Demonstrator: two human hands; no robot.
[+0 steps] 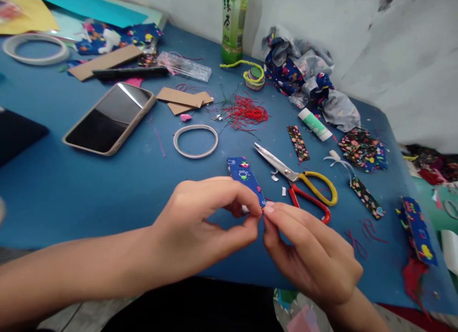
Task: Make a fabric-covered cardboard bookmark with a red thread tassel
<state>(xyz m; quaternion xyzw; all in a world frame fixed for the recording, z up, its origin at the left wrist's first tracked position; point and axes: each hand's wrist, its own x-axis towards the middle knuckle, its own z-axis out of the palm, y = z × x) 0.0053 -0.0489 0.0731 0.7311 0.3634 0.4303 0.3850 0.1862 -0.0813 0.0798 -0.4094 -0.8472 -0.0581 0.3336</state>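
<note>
My left hand (pixel 207 222) pinches the near end of a small blue patterned fabric strip (pixel 244 175) just above the blue table (pixel 71 189). My right hand (pixel 307 253) meets it from the right, thumb and forefinger pinched at the same end of the strip, where a bit of red shows. Both hands hover near the table's front edge. Scissors with one red and one yellow handle (pixel 300 181) lie just beyond my right hand, blades shut and pointing left.
A phone (pixel 110 116) lies at the left, a tape ring (pixel 195 140) and red thread tangle (pixel 246 112) mid-table. A glue stick (pixel 315 124), dark floral strips (pixel 298 143), fabric heap (pixel 304 74) and green bottle (pixel 232 22) sit behind. Cardboard pieces (pixel 182 99) and another tape ring (pixel 35 48) lie far left.
</note>
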